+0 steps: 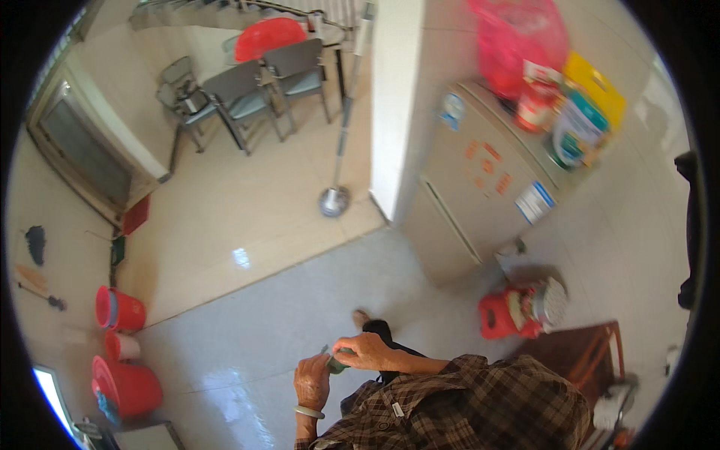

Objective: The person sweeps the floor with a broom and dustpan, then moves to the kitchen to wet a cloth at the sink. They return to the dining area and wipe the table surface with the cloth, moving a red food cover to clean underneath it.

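My left hand (pixel 312 381), with a pale bangle on its wrist, is low in the middle of the head view. Close against it, my right hand (pixel 367 351) reaches in from a brown plaid sleeve (pixel 478 377). Both sets of fingers grip a small green object (pixel 337 367), which is mostly covered, so its kind cannot be told. A thin tip of it pokes up beside the left fingers. Under the hands lies a grey floor (pixel 253 349), and a foot (pixel 360 319) shows just beyond them.
A fridge (pixel 478 185) stands right, with a pink plastic bag (pixel 523 39) and packages on top. Beside it is a red container (pixel 498 315). Red buckets (pixel 126 385) line the left wall. A mop (pixel 335 201) leans by a white pillar (pixel 394 112). Grey chairs (pixel 239 93) stand farther back.
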Demonstrator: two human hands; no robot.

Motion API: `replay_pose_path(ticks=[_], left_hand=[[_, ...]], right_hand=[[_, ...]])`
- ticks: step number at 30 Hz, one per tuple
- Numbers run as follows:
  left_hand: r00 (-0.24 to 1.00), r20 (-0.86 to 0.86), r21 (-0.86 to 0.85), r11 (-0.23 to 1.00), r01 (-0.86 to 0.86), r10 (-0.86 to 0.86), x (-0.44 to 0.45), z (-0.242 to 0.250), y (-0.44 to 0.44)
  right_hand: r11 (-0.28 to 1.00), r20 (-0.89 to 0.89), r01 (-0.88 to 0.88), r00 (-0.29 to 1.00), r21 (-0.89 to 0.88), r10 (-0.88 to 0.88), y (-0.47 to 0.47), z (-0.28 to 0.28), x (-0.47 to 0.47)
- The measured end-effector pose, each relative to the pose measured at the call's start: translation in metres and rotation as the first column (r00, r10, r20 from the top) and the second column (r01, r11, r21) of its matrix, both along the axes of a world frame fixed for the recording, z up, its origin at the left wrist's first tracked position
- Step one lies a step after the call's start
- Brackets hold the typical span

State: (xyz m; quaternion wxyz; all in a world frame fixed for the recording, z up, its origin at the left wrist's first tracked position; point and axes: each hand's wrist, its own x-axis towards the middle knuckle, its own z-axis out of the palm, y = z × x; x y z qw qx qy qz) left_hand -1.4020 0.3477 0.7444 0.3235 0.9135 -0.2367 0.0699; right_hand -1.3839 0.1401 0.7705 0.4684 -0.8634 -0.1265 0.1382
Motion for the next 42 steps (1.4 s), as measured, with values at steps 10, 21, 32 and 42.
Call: replay_pose_path(ticks=[10,21,32,42], left_hand=[[0.892,0.084,0.033,0.893,-0.449,0.445,0.197,0.068,0.032],[0.974,0.005,-0.009,0.974,-0.224,0.224,0.487,0.043,0.059],[0.993,-0.039,0.035,0.993,-0.109,0.111,0.770,0.031,0.083],[0.616,-0.085,-0.022,0.616,-0.787,0.783,0.997,0.008,0.125]], right_hand=[[0.935,0.347,-0.330,0.869,-0.129,0.354,0.054,0.036,0.258],[0.963,0.455,-0.069,0.871,-0.262,0.187,0.045,0.014,0.500],[0.986,0.569,0.133,0.820,-0.097,-0.055,0.091,0.046,0.728],[0.977,0.055,0.037,0.997,0.211,-0.050,0.169,0.024,0.990]])
